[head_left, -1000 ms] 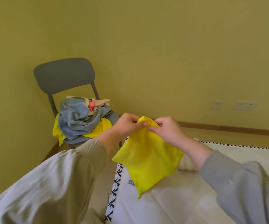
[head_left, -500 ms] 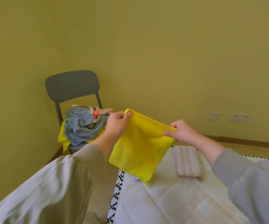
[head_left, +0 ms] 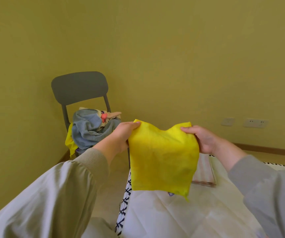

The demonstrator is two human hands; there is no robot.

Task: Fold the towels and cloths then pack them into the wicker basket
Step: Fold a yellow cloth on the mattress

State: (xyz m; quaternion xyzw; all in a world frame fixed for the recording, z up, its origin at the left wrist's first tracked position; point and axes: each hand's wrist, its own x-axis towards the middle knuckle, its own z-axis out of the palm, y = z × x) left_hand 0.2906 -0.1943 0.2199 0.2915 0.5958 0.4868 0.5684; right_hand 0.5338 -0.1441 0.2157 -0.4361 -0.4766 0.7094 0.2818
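As the yellow cloth [head_left: 162, 160] hung above the white cover [head_left: 172, 217], the left hand [head_left: 121, 134] pinched its upper left corner and the right hand [head_left: 201, 138] the upper right, each grip closed on fabric. It looked thin, light and limp, sagging between them, so the corners seemed the best places to hold it.
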